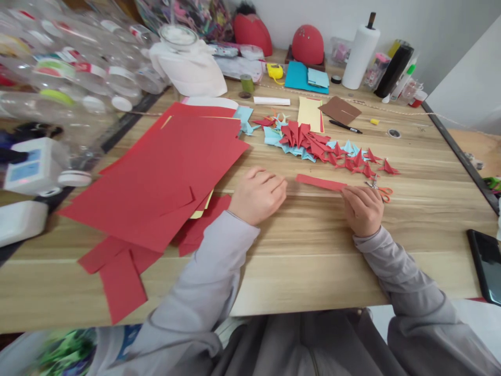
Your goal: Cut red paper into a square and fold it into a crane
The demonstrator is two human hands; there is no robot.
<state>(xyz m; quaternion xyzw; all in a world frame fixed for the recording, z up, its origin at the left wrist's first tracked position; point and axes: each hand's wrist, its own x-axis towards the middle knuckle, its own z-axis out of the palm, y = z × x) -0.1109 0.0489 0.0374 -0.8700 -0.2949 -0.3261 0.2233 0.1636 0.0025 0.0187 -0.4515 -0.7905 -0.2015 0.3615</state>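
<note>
On the wooden surface (313, 282), big red sheets (156, 172) spread at left, beyond them red and blue folded papers (299, 137). The left hand (260, 196) curls narrow; I can't tell if its grip holds anything. The right hand (364, 209) grips the red strip (319, 182) between the hands, scissors (385, 194) just beside.

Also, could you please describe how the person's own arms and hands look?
Both arms wear loose, plain grey long sleeves, wrinkled along the forearms. The left hand and right hand are bare, without gloves.
</note>
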